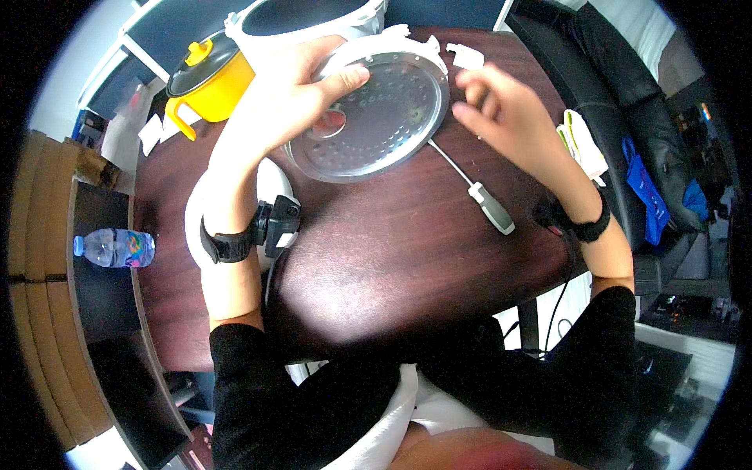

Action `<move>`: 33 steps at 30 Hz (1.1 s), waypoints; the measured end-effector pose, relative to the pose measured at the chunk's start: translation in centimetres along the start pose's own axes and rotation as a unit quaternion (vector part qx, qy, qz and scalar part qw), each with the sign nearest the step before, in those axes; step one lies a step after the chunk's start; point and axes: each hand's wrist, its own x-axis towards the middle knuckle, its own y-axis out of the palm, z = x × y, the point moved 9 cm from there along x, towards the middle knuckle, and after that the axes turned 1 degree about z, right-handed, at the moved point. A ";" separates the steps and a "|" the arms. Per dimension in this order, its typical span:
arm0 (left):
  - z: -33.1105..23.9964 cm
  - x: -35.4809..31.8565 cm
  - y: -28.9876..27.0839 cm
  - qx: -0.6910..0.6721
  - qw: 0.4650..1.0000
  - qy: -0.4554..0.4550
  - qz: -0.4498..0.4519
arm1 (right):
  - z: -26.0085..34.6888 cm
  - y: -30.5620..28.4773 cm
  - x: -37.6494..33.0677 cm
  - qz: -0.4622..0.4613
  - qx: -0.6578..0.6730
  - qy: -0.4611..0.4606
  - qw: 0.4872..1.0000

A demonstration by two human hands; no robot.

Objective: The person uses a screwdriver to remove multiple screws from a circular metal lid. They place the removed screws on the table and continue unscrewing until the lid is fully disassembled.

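Observation:
A round lid (pixel 384 117) with a dimpled metal inner face and a white plastic rim is tilted up over the far part of the table. My left hand (pixel 301 86) is closed on its left side, with the thumb across the metal face. To the right of the lid, my right hand (pixel 509 117) is raised, slightly blurred, fingers loosely curled and thumb apart, with nothing visible in them. Just beyond its fingertips is a small white plastic piece (pixel 466 56). A screwdriver (pixel 491 209) with a grey handle lies on the table, its shaft tip reaching the lid's lower edge.
A white appliance body (pixel 305 27) stands at the back, beside a yellow pot (pixel 215 82) with a dark lid. Under my left forearm is a white rounded object (pixel 274 188). A plastic bottle (pixel 117 247) lies at the left edge. A folded cloth (pixel 581 145) is at the right.

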 end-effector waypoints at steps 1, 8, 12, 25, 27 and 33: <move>-0.2 0.0 0.0 0.005 1.000 0.002 -0.007 | -0.9 0.7 -1.5 0.040 -0.029 0.021 0.999; -1.5 0.3 0.0 0.086 0.993 0.076 -0.040 | -5.1 5.4 -10.1 0.275 -0.112 0.194 0.935; -1.4 0.4 0.0 0.093 0.991 0.066 -0.063 | -5.4 6.3 -11.6 0.246 -0.139 0.137 0.950; -1.6 0.1 -0.3 0.120 0.982 0.082 -0.119 | -2.0 -0.4 -10.3 0.149 0.255 0.249 0.922; -1.7 0.2 -0.3 0.121 0.981 0.087 -0.120 | -1.1 0.5 -9.7 0.149 0.328 0.238 0.902; -1.5 0.3 -0.2 0.122 0.985 0.058 -0.112 | 0.8 2.4 -7.1 0.149 0.432 0.199 0.867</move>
